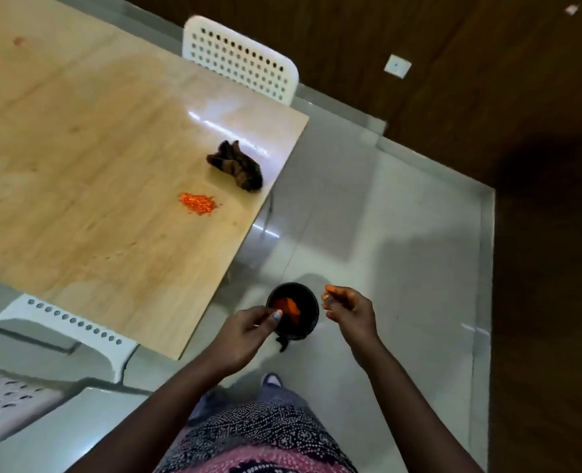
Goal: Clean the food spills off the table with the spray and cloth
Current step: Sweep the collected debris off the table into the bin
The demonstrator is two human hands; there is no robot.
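A pile of orange food bits lies on the wooden table near its right end. A dark crumpled cloth rests just beyond it, close to the table's corner. Off the table's edge, above the floor, my left hand grips the rim of a small black bowl that holds orange food. My right hand hovers beside the bowl on its right, fingers loosely curled and apart, with orange residue on the fingertips. No spray bottle is in view.
A white perforated chair stands at the table's far side and another at its near side. A faint reddish spot marks the table's far left. Pale tiled floor spreads to the right, bounded by dark wood panelling.
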